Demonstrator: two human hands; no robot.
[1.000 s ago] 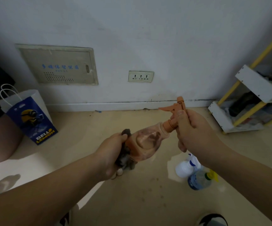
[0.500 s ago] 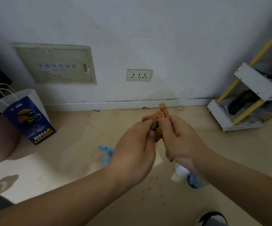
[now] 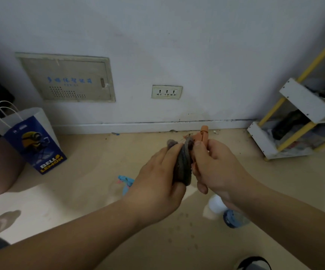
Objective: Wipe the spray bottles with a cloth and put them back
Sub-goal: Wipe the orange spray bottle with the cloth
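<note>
My right hand (image 3: 214, 168) grips an orange spray bottle (image 3: 202, 135) by its neck; only the trigger head and nozzle show above my fingers. My left hand (image 3: 157, 184) holds a dark grey cloth (image 3: 183, 164) pressed against the bottle, and the bottle's body is hidden behind both hands. On the floor below lie a blue spray bottle (image 3: 126, 182) to the left, and a white bottle (image 3: 216, 204) and a clear blue-tinted bottle (image 3: 233, 220) under my right forearm.
A blue and white paper bag (image 3: 32, 141) stands at the left by the wall. A white and yellow shelf rack (image 3: 298, 121) with clutter stands at the right. A wall socket (image 3: 166, 92) and a panel (image 3: 68, 78) are on the wall ahead. A shoe (image 3: 253, 263) shows at the bottom.
My left hand moved the cloth from the bottle's base up over its body to the neck, next to my right hand. The bottle's body went out of sight and the blue bottle on the floor appeared.
</note>
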